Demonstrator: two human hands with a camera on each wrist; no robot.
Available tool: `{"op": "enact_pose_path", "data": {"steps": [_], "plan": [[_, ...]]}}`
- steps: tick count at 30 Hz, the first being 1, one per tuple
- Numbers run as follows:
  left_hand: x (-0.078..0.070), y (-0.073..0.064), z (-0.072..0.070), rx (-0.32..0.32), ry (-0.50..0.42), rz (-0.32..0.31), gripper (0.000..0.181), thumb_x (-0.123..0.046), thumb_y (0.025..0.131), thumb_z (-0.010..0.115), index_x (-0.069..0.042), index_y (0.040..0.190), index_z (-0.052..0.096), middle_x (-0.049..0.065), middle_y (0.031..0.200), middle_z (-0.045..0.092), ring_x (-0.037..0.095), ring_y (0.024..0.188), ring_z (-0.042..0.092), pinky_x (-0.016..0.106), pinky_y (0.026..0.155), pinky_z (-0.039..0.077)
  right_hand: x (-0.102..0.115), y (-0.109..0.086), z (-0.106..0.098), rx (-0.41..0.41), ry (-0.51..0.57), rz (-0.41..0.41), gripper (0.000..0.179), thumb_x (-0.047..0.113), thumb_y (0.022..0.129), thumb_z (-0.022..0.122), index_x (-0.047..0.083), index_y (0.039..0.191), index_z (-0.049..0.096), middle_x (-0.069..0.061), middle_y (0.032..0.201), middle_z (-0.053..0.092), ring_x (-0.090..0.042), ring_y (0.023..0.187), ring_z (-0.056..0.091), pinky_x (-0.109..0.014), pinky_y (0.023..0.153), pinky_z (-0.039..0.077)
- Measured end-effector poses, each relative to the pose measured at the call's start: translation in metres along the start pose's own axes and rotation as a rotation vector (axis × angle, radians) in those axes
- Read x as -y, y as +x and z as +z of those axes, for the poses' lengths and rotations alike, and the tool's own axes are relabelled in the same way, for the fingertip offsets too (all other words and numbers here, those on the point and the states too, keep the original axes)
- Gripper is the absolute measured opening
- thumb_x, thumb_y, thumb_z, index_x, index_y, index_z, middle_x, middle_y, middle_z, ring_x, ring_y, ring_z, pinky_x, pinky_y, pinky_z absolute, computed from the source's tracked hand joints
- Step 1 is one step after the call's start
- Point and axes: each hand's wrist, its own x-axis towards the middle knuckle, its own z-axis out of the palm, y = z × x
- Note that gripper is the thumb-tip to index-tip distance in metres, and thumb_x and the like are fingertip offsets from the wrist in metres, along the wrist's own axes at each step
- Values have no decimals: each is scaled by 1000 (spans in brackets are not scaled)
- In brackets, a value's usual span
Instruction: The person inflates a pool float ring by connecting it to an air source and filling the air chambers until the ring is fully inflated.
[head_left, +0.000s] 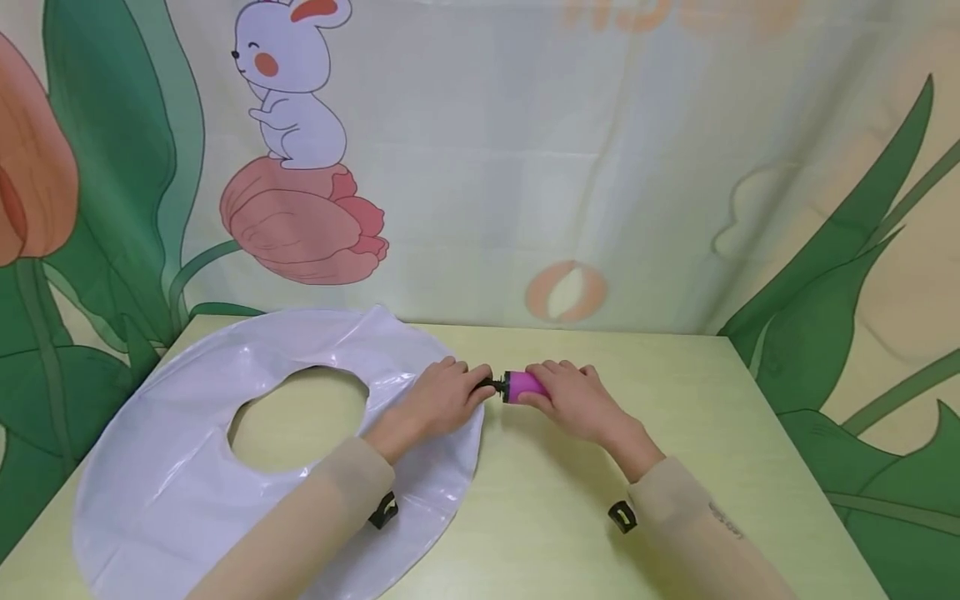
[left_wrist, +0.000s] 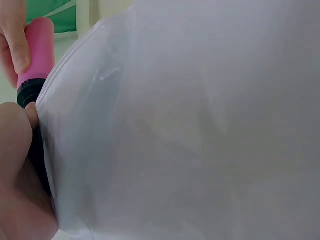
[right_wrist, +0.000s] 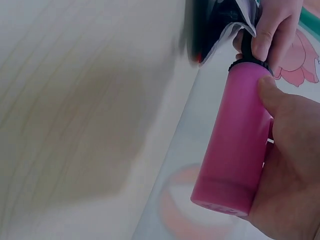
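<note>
- Head view: the pink hand pump (head_left: pixel 529 385) is held level above the right part of the surface (head_left: pixel 540 517), just beyond the right edge of a pale, glossy ring (head_left: pixel 161 442).
- The right hand (head_left: pixel 573 402) has its fingers clamped round the pump's pink barrel; the left hand (head_left: pixel 442 400) grips the black end with curled fingers, its forearm crossing over the ring.
- The ring lies wrinkled at the left, bare surface showing through its hole; behind stands a backdrop (head_left: pixel 480 175) printed with a rabbit (head_left: pixel 303 125), tulips and green leaves.
- Left wrist view: the ring's pale sheet fills most of the frame; at its left edge the left hand's fingers close on the black end, with the right hand on the pink barrel above.
- Right wrist view: the barrel slants, the right thumb lying against it near the black collar (right_wrist: pixel 250 64); beyond, the left fingers pinch the black part beside a fold of pale film.
</note>
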Motion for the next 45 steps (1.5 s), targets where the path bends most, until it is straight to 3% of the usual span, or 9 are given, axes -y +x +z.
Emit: {"op": "enact_pose_path", "data": {"steps": [8,14,18,24,28,36,40,45], "plan": [[12,-1,-5,0,-3,-2,23,-37,110,49,-17,112,60,4,82,56,28,85,53,43,79,44,-33,-16,-14,23,116,34,47,46,103,61,12,136,60,2,104,63,-21,98,56,-50,86,36],[23,-4,-9,9,-1,-17,23,-36,110,50,-17,113,61,4,82,56,28,85,53,43,78,44,-58,-28,-20,16,117,64,50,41,102,63,8,139,59,-5,117,65,-27,106,58,-55,90,36],[23,-2,-8,10,4,-10,23,-36,109,50,-16,112,61,4,81,56,27,83,52,42,76,44,-47,-22,-17,13,94,50,50,42,103,62,8,139,59,-7,117,65,-28,106,59,-55,88,37],[9,7,-5,26,-1,6,25,-38,109,49,-16,113,60,4,82,57,28,83,54,42,75,44,-11,1,-6,18,27,4,53,49,104,56,9,139,58,-7,121,64,-28,106,58,-53,82,39],[5,7,-1,27,-5,-16,22,-37,109,50,-17,111,60,2,81,55,26,82,53,41,75,43,2,7,-3,3,-21,7,52,50,104,55,11,139,58,-7,126,64,-29,108,58,-54,85,39],[18,-3,-8,-4,-25,9,21,-36,108,53,-16,108,61,2,78,54,26,80,52,41,75,43,-24,-13,-3,-34,49,18,52,46,103,61,10,139,59,-8,124,65,-29,110,59,-54,90,39],[27,-9,-10,-1,4,-14,21,-35,108,53,-16,109,61,2,79,55,26,80,53,41,76,43,-42,-24,-4,-52,40,48,53,42,102,64,6,140,58,-12,128,64,-35,113,60,-59,95,39],[18,-3,-14,7,16,0,23,-36,109,50,-15,113,61,4,82,57,27,82,53,42,75,44,-34,-17,-2,-79,-8,30,53,45,102,62,7,139,58,-11,126,65,-34,110,62,-57,91,41]]}}
